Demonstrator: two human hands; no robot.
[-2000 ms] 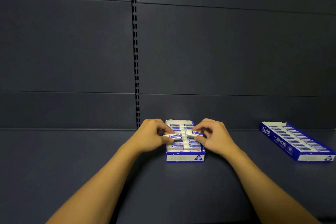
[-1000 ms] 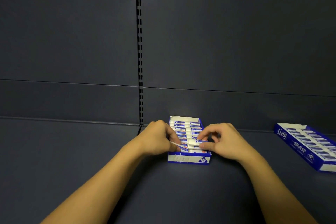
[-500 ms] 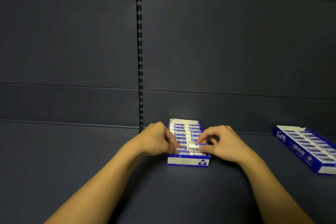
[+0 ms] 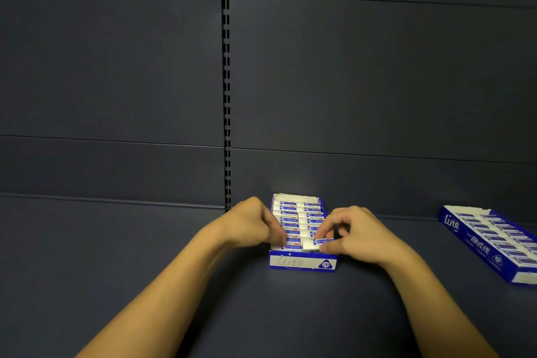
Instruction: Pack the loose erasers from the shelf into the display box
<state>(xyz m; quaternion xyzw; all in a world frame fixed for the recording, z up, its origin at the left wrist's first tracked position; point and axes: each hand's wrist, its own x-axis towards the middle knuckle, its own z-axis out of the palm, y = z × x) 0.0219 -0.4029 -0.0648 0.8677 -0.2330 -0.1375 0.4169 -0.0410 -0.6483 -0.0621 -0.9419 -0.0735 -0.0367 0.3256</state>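
Your right hand [image 4: 359, 237] pinches an eraser [image 4: 315, 244] in its fingers, tilted over the near right slot of the display box [image 4: 302, 263]; your left hand [image 4: 250, 225] has fingers curled onto the near left row (whether gripping one, I cannot tell). Forced in crooked, it could jam or lift its neighbours. The box holds two nearly full rows; a second box [image 4: 491, 244], far right on the shelf [image 4: 116, 256], looks full.

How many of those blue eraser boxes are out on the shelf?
2. One display box sits in the middle between the left hand and right hand; a second box lies at the right edge, partly cut off.
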